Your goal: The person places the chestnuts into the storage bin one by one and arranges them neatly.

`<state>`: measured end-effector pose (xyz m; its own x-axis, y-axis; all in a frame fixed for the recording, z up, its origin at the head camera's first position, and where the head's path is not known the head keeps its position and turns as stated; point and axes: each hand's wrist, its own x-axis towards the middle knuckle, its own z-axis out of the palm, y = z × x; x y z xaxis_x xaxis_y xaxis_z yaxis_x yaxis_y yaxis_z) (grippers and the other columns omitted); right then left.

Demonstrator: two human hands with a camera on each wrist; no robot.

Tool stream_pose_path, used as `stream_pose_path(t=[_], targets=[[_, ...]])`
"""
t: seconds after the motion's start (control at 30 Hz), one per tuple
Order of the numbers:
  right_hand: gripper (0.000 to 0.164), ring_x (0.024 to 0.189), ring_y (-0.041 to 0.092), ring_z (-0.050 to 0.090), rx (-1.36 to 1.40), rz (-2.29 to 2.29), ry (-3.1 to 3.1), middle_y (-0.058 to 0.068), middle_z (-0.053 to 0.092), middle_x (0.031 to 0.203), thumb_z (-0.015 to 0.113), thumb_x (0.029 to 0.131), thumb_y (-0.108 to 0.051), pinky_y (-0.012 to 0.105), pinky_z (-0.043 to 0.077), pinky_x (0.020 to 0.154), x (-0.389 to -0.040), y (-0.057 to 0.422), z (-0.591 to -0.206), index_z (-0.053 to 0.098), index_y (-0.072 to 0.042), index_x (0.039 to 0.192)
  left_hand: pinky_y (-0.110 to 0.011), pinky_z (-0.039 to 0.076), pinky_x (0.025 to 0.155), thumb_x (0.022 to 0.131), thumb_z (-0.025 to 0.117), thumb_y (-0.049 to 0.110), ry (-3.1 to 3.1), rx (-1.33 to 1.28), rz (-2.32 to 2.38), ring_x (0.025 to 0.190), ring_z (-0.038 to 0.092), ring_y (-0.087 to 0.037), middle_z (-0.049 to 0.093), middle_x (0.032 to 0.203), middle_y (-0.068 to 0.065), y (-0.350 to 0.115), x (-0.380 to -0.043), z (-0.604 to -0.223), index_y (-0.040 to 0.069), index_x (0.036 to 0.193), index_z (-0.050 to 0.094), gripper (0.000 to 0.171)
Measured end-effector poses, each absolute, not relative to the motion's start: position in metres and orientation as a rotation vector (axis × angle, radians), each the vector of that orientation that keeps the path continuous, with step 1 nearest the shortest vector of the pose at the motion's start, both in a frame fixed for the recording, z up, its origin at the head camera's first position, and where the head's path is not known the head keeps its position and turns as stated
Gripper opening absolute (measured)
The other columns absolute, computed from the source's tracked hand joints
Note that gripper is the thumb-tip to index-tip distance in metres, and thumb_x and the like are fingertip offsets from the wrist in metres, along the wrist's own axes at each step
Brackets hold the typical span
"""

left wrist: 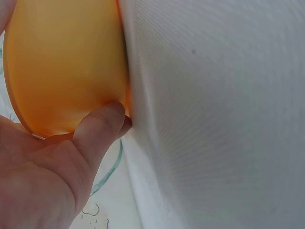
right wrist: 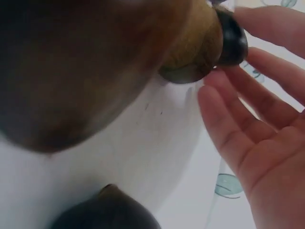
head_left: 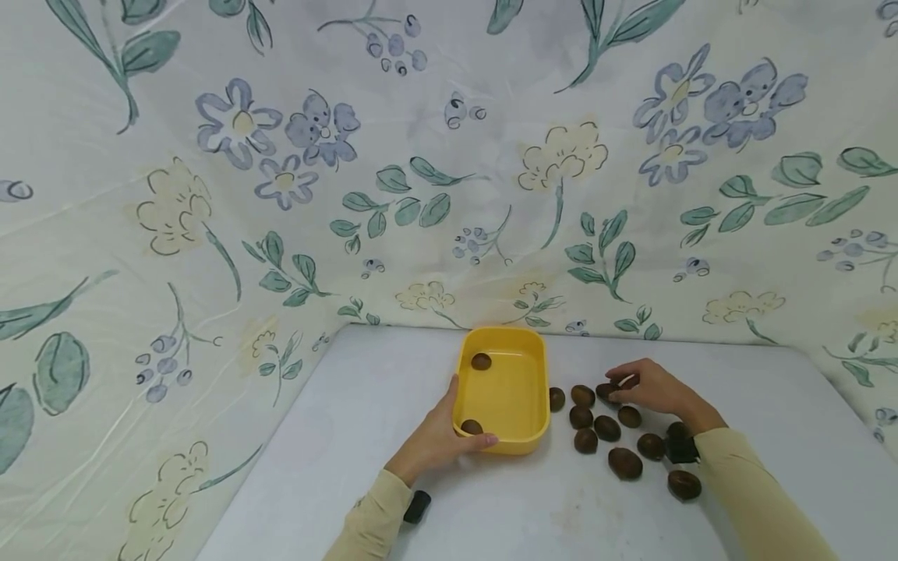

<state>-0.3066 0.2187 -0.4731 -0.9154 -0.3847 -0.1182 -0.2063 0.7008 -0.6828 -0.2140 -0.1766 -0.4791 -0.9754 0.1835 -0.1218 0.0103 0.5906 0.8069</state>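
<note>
A yellow plastic box (head_left: 507, 446) stands on the white table, one chestnut (head_left: 481, 361) near its far left corner and another chestnut (head_left: 471, 427) at its near left corner. My left hand (head_left: 438, 432) grips the box at that near corner, thumb along the near side and fingers up the left side. In the left wrist view, fingers press against the box's yellow wall (left wrist: 71, 62). To the right, my right hand (head_left: 652, 387) pinches a dark chestnut (right wrist: 232, 38) at the far side of a loose group. Its fingertips partly cover that chestnut in the head view.
Several more chestnuts (head_left: 606, 428) lie scattered right of the box, the nearest one (head_left: 556, 399) right beside its wall. Larger ones (head_left: 625, 463) lie closer to me. Floral cloth (head_left: 435, 257) rises behind the table's far edge. Black wrist devices (head_left: 417, 506) sit on both wrists.
</note>
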Motion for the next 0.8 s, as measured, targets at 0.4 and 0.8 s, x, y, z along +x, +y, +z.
stream_pose_path(t=[0.4, 0.8], targets=[[0.047, 0.093, 0.023, 0.066, -0.412, -0.972, 2.716, 0.016, 0.075, 0.109, 0.083, 0.085, -0.020, 0.042, 0.059, 0.086, -0.3046, 0.2095, -0.4759, 0.070, 0.006, 0.122, -0.061, 0.026, 0.127, 0.078, 0.088, 0.053, 2.624, 0.160, 1.330, 0.158, 0.028, -0.037, 0.019, 0.174, -0.016, -0.1766, -0.2140, -0.4794, 0.010, 0.167, -0.001, 0.133], [0.050, 0.109, 0.033, 0.069, -0.451, -1.134, 2.762, 0.021, 0.073, 0.119, 0.082, 0.089, -0.024, 0.048, 0.060, 0.093, -0.3028, 0.2088, -0.4682, 0.069, 0.005, 0.128, -0.060, 0.026, 0.127, 0.078, 0.087, 0.054, 2.627, 0.149, 1.319, 0.158, 0.028, -0.038, 0.019, 0.173, -0.017, -0.1772, -0.2130, -0.4779, 0.010, 0.167, 0.000, 0.133]])
